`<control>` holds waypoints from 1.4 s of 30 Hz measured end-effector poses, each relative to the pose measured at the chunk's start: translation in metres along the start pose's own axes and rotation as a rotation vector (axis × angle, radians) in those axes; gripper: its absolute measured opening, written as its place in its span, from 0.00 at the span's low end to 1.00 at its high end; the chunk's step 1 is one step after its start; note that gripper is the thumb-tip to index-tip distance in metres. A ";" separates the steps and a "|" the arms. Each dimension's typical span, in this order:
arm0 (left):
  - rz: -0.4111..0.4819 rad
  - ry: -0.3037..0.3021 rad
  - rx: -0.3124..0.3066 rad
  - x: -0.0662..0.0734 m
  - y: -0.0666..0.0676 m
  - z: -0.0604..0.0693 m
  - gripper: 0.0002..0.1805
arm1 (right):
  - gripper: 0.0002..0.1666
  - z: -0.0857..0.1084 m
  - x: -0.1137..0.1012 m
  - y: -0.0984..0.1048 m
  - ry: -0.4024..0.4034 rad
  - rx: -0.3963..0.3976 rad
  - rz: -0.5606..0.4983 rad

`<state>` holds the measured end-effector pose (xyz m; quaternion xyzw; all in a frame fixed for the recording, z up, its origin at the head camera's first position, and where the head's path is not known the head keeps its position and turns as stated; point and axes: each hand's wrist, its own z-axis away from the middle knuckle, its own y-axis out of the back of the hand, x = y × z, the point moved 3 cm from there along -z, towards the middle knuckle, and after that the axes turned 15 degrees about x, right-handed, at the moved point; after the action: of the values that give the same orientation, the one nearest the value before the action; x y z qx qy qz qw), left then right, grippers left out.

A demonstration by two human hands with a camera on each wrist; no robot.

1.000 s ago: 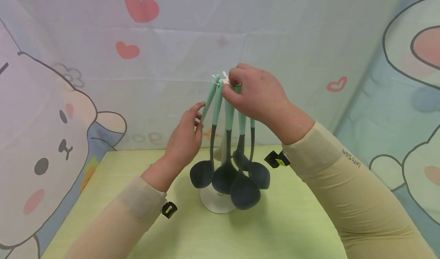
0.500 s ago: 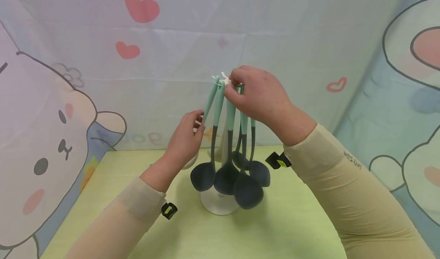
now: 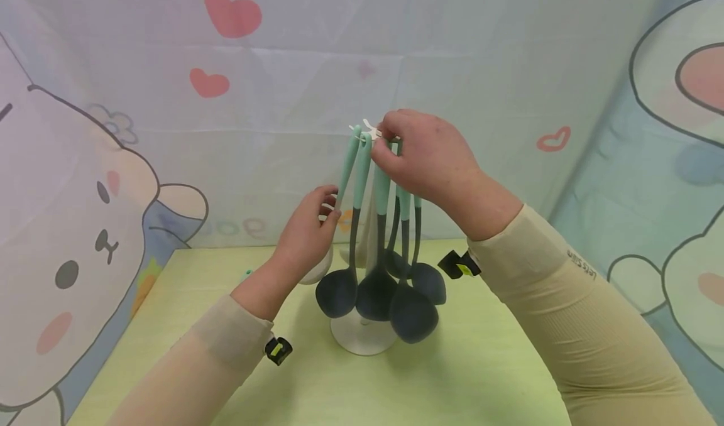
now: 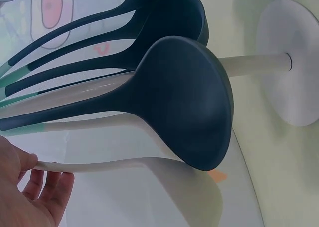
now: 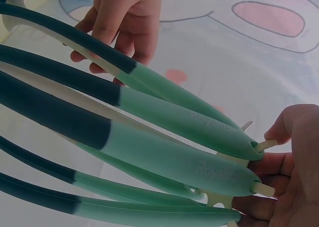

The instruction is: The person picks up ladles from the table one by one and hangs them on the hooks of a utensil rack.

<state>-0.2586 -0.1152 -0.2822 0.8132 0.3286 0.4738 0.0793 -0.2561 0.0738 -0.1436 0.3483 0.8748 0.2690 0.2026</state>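
Note:
A white utensil stand bears several hanging ladles and spoons with mint handles. Most have dark navy heads, such as the nearest navy ladle in the left wrist view. My left hand pinches the pale shaft of a cream ladle between thumb and fingers; its handle end hangs on a hook at the top. With my right hand I hold the hooked top of the stand, thumb on one hook and fingers beneath. The hand's back hides part of that top in the head view.
The stand is on a pale green table. Behind it hangs a cartoon-printed cloth backdrop. Another cream utensil hangs at the back of the stand. A small green tip shows beside my left forearm.
The hanging utensils have shifted a little to the right at the front, as the stand's top turns slightly. My left hand has come slightly down and right, and the cream ladle's bowl shows beside it.

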 end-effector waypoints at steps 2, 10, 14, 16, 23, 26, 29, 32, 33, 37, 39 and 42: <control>-0.002 0.002 -0.001 0.000 0.000 0.001 0.23 | 0.13 0.000 0.001 0.000 -0.002 -0.002 0.004; 0.035 0.004 -0.009 0.001 -0.003 0.004 0.23 | 0.19 -0.001 0.007 0.005 -0.090 -0.054 -0.014; 0.042 0.001 -0.014 0.000 -0.004 0.005 0.22 | 0.19 0.000 0.009 0.008 -0.119 -0.056 -0.025; 0.043 0.004 -0.016 0.000 -0.005 0.006 0.22 | 0.19 0.000 0.010 0.008 -0.118 -0.056 -0.030; 0.034 0.013 -0.030 -0.002 -0.008 0.008 0.21 | 0.20 0.001 0.014 0.009 -0.114 -0.076 -0.051; 0.041 0.008 -0.030 -0.002 -0.008 0.010 0.21 | 0.21 0.002 0.016 0.010 -0.122 -0.078 -0.056; 0.051 0.003 -0.030 -0.002 -0.009 0.012 0.20 | 0.21 0.002 0.018 0.011 -0.127 -0.076 -0.058; 0.054 0.004 -0.030 -0.003 -0.010 0.013 0.20 | 0.21 0.002 0.018 0.011 -0.124 -0.075 -0.052; 0.055 0.004 -0.031 -0.003 -0.011 0.013 0.20 | 0.20 0.002 0.018 0.011 -0.121 -0.075 -0.049; 0.052 0.007 -0.032 -0.005 -0.013 0.016 0.20 | 0.20 0.002 0.018 0.011 -0.115 -0.074 -0.043; 0.051 0.007 -0.033 -0.005 -0.013 0.017 0.20 | 0.20 0.002 0.018 0.012 -0.111 -0.072 -0.040; 0.054 0.008 -0.037 -0.004 -0.015 0.019 0.20 | 0.20 0.003 0.019 0.012 -0.100 -0.061 -0.035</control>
<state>-0.2512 -0.1025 -0.3014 0.8183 0.2981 0.4848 0.0802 -0.2610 0.0958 -0.1412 0.3398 0.8609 0.2741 0.2613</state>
